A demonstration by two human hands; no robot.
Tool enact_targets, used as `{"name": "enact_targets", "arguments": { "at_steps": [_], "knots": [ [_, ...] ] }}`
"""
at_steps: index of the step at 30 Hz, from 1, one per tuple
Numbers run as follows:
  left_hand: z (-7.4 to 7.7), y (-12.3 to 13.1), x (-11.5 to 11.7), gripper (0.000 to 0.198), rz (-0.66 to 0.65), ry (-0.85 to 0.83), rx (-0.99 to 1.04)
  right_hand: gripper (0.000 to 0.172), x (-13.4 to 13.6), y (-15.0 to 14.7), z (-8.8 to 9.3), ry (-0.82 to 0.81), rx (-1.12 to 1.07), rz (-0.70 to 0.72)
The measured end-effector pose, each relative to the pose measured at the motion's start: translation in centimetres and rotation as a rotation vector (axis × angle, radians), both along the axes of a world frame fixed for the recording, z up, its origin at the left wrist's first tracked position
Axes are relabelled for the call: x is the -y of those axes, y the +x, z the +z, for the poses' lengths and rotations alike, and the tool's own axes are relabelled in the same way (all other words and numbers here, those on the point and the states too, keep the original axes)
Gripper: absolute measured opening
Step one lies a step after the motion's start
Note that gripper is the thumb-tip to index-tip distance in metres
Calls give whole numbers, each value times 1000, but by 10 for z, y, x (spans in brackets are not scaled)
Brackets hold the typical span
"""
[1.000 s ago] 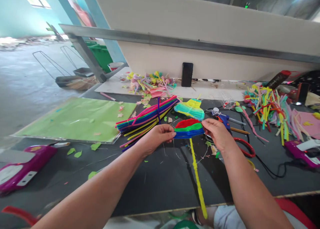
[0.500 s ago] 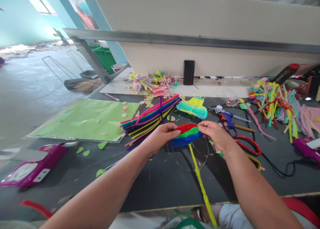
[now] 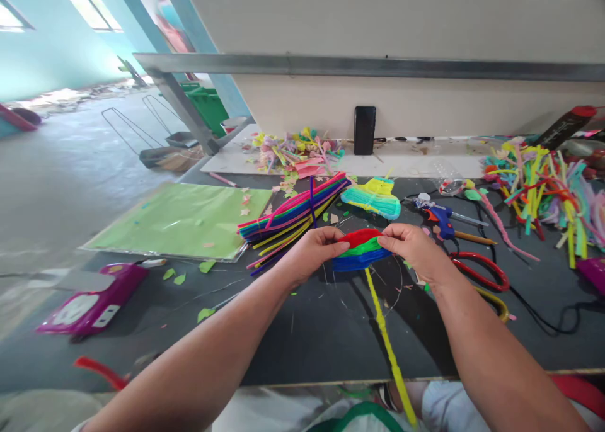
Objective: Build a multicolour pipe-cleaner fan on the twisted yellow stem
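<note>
Between my hands is a flat pipe-cleaner piece [image 3: 362, 250] in red, green and blue bands, held just over the dark table. My left hand [image 3: 326, 244] pinches its left end between thumb and fingers. At the opposite end, my right hand [image 3: 401, 242] grips it the same way. A long yellow pipe cleaner [image 3: 384, 331] hangs from below the piece past the table's front edge; where it joins is hidden. Behind the hands lie a bundle of coloured pipe cleaners [image 3: 293, 211] and a yellow and turquoise pipe-cleaner shape [image 3: 372, 199].
A blue glue gun [image 3: 440, 221] and red-handled scissors [image 3: 482, 271] lie on the right, near a heap of pipe cleaners [image 3: 529, 186]. A green sheet [image 3: 184, 221] and a purple device [image 3: 97, 296] are on the left. A phone [image 3: 365, 130] leans against the back board.
The view has turned slightly left, so everything appears shifted right. Both hands keep their pinch on the striped piece, which has hardly moved over the table.
</note>
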State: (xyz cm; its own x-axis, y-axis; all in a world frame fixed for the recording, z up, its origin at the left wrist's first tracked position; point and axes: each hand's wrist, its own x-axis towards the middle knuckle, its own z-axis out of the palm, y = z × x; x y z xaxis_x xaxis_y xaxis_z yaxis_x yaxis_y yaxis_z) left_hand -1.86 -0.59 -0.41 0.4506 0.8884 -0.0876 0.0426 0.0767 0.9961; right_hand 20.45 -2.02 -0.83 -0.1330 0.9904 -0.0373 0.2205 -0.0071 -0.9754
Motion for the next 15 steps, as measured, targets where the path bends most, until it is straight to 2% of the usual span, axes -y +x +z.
{"name": "enact_targets", "arguments": {
  "at_steps": [6,10,12,15],
  "knots": [
    [0,-3,-3,28,0,26,-17,30,1,-2,-1,9,-83,-50],
    [-1,-3,-3,29,0,22,-11,27,3,-6,2,-87,-186,75],
    [-1,-2,-2,29,-6,35,-13,32,4,-10,3,-145,-266,138],
    [0,0,1,35,-54,73,-30,33,5,-14,3,-183,-356,126]
  ]
}}
